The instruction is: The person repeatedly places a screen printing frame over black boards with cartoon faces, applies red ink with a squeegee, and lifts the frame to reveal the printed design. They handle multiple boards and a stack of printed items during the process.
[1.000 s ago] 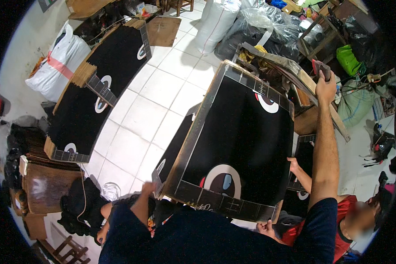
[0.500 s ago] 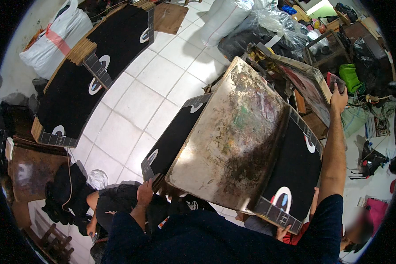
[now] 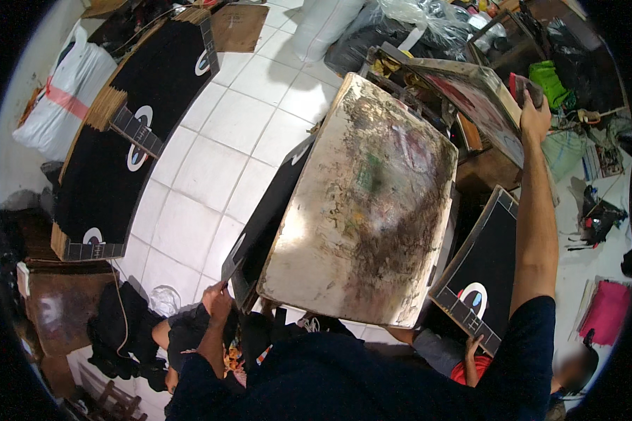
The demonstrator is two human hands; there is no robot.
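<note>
My left hand (image 3: 218,300) is closed on the near corner of a black sheet (image 3: 268,210) with pale printed shapes. The sheet slants along the left side of a stained, slanted board (image 3: 361,210). Far to the right, my right hand (image 3: 536,123) grips the edge of a framed screen (image 3: 488,105), raised and tilted beyond the board. Beside its fingers is a dark red block (image 3: 525,91); whether it is fixed to the frame I cannot tell. Right of the board, another person's hand (image 3: 473,345) holds a second black sheet (image 3: 476,270) with a white ring print.
Stacks of printed black sheets (image 3: 112,161) lie along the left. A white sack (image 3: 67,91) stands behind them. White floor tiles (image 3: 207,165) run between stack and board. Bags (image 3: 372,42) and a wooden rack (image 3: 502,31) crowd the back. Another person's knee (image 3: 160,333) is near my left arm.
The left sheet has tipped up more steeply, and my left hand has shifted slightly left. The right sheet has separated from the board, held by the other person. My right hand stays on the frame.
</note>
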